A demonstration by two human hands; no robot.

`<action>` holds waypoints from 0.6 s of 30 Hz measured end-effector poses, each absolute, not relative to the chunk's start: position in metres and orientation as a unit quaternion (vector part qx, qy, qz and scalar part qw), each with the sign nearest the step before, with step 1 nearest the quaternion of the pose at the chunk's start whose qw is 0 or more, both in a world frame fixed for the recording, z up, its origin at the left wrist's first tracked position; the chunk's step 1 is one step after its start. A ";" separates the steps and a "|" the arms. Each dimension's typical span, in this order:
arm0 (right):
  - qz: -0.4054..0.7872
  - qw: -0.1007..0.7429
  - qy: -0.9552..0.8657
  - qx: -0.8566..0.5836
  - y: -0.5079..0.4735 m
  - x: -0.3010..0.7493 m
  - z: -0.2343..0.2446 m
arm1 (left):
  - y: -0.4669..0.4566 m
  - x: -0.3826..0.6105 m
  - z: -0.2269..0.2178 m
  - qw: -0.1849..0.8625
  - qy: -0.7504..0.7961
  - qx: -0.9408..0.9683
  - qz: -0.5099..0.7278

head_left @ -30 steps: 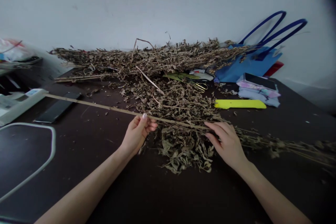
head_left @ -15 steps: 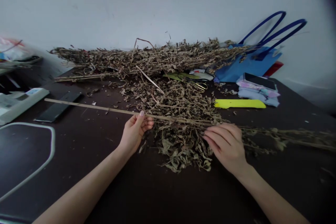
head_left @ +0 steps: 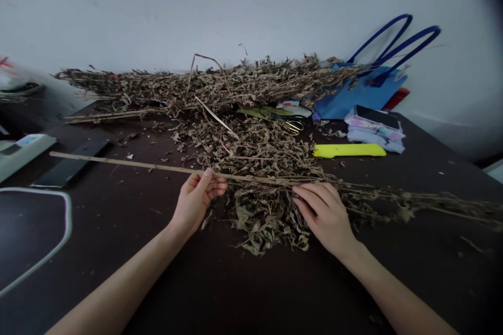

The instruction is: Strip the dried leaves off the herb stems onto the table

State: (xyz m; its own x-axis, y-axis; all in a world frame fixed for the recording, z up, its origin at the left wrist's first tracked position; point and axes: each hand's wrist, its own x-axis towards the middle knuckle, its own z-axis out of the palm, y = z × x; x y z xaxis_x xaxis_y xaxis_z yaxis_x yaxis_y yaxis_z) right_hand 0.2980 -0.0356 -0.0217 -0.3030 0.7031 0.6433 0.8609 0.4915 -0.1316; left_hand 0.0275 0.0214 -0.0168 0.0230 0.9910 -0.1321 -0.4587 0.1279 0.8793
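Long dried stem spans the leaf heap, held at its middle

The dark brown tabletop (head_left: 243, 293) has its right edge slanting back towards the pale grey-white wall (head_left: 157, 10); open surface lies between the forearms and right of the yellow tool. A long bundle of brown dried plants (head_left: 255, 81) lines the back, its right end against a blue bag with dark handles (head_left: 365, 94). In front spreads a heap of crumpled grey-green leaves (head_left: 267, 220).

Across the heap runs a thin, straight tan stem (head_left: 129, 164), its left end above a flat black slab (head_left: 63, 170), its right part reaching leafy sprigs beyond the right hand. The left hand (head_left: 194, 193) pinches the stem between thumb and fingers. The right hand (head_left: 324, 214) is at the stem, fingers narrowly parted from the thumb; whether it grips, I cannot tell. Behind it lie the flat bright-yellow tool (head_left: 349, 150) and gold-handled scissors (head_left: 294, 126).
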 end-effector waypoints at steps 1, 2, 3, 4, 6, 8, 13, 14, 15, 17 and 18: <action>-0.116 0.342 -0.796 -0.486 -0.036 0.297 -0.020 | 0.021 0.028 -0.016 0.631 0.400 0.338 0.572; -0.112 0.356 -0.793 -0.481 -0.036 0.295 -0.018 | 0.021 0.028 -0.016 0.630 0.397 0.344 0.572; -0.109 0.368 -0.790 -0.478 -0.037 0.293 -0.015 | 0.020 0.029 -0.016 0.629 0.394 0.349 0.571; -0.105 0.378 -0.787 -0.476 -0.037 0.290 -0.012 | 0.019 0.029 -0.016 0.629 0.392 0.354 0.570; -0.097 0.390 -0.783 -0.475 -0.038 0.285 -0.007 | 0.018 0.031 -0.017 0.626 0.387 0.364 0.570; -0.095 0.397 -0.780 -0.474 -0.038 0.279 -0.002 | 0.016 0.032 -0.017 0.618 0.386 0.378 0.571; -0.083 0.376 -0.802 -0.457 -0.035 0.265 0.003 | 0.008 0.034 -0.015 0.599 0.398 0.405 0.565; -0.081 0.373 -0.805 -0.454 -0.035 0.263 0.002 | 0.007 0.035 -0.014 0.600 0.398 0.406 0.564; -0.081 0.373 -0.805 -0.454 -0.035 0.262 0.002 | 0.007 0.035 -0.014 0.601 0.398 0.406 0.562; -0.077 0.379 -0.803 -0.454 -0.036 0.261 0.001 | 0.006 0.035 -0.014 0.604 0.396 0.405 0.561; -0.074 0.383 -0.804 -0.449 -0.037 0.261 0.000 | 0.007 0.035 -0.014 0.605 0.396 0.405 0.560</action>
State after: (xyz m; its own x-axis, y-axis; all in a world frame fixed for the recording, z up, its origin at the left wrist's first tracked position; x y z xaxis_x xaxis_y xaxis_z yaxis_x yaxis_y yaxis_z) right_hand 0.2607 -0.0367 -0.0002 -0.3031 0.6658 0.6818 0.7790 0.5852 -0.2251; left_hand 0.0351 0.0067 -0.0145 0.0597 0.9979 -0.0251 -0.3569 0.0448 0.9331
